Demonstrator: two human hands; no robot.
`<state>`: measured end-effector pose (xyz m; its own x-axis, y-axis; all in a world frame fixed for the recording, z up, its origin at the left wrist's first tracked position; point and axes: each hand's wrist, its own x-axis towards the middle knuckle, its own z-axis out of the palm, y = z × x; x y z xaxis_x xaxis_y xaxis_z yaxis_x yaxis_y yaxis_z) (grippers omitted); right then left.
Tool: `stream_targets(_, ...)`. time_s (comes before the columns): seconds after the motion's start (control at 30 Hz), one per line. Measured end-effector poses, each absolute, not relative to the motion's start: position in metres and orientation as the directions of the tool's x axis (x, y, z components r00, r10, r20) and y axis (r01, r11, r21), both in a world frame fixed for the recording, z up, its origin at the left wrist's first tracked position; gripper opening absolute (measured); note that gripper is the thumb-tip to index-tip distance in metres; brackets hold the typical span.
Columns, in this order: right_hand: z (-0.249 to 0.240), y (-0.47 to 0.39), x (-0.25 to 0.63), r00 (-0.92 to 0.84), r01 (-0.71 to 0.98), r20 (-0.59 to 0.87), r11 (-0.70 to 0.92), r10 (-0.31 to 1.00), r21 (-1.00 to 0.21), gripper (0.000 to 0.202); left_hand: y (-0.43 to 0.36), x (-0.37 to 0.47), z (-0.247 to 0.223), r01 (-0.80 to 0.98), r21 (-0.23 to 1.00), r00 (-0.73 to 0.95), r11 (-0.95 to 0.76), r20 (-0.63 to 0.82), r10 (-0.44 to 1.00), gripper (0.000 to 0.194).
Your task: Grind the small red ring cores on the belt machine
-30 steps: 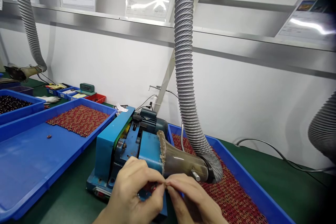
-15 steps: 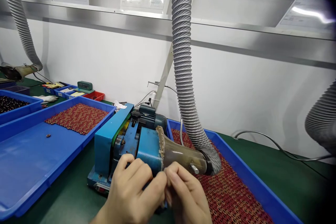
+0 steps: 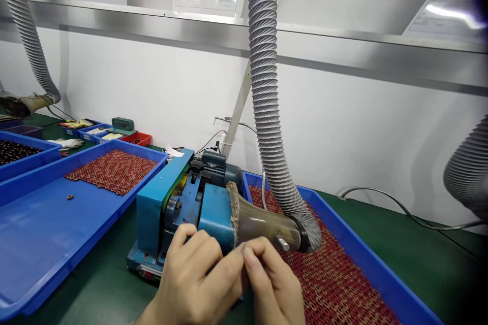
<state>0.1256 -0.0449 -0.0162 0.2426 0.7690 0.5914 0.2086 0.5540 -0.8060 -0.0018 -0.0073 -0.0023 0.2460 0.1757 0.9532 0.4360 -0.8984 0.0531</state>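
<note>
My left hand (image 3: 200, 274) is closed in front of a blue belt-driven machine (image 3: 217, 210), fingers curled and thumb side toward the right. Against its fingertips, my right hand (image 3: 272, 279) pinches with thumb and forefinger. Whatever the fingers hold is hidden by them. The machine's housing opens into a brownish clear funnel (image 3: 263, 226), which joins a grey ribbed hose (image 3: 265, 86). To the right lies a blue tray (image 3: 381, 269) filled with small red-and-tan rings (image 3: 335, 284).
At left, another blue tray (image 3: 34, 244) bears a patch of similar rings (image 3: 114, 170) and one loose ring (image 3: 70, 197). Behind it stand small bins, a red bin (image 3: 143, 138) and a digital clock (image 3: 122, 123). A metal cable (image 3: 412, 218) runs along the green table at right.
My hands have come slightly closer together, the right fingertips now meeting the left ones. The view has shifted very slightly.
</note>
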Motion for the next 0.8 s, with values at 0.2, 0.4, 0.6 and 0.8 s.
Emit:
stream_targets(0.2,-0.01,-0.044,0.13,0.228,0.031,0.704,0.718,0.673,-0.696,0.016,-0.008,-0.004,0.004,0.244,0.358,0.159,-0.901,0.902,0.401,0.02)
stream_targets(0.4,-0.008,-0.042,0.137,0.071,0.312,0.859,0.807,0.506,-0.501,0.044,-0.01,-0.008,0.004,0.083,0.564,0.22,-0.822,0.794,0.567,0.019)
stream_targets(0.6,-0.008,-0.042,0.138,0.044,0.23,0.822,0.795,0.568,-0.562,0.037,-0.009,-0.007,0.004,0.104,0.501,0.203,-0.859,0.835,0.512,0.019)
stream_targets(0.8,-0.013,-0.047,0.125,0.259,-0.074,0.499,0.532,0.827,-0.843,0.018,-0.006,-0.006,-0.007,0.45,0.048,0.251,-0.892,0.951,0.178,0.017)
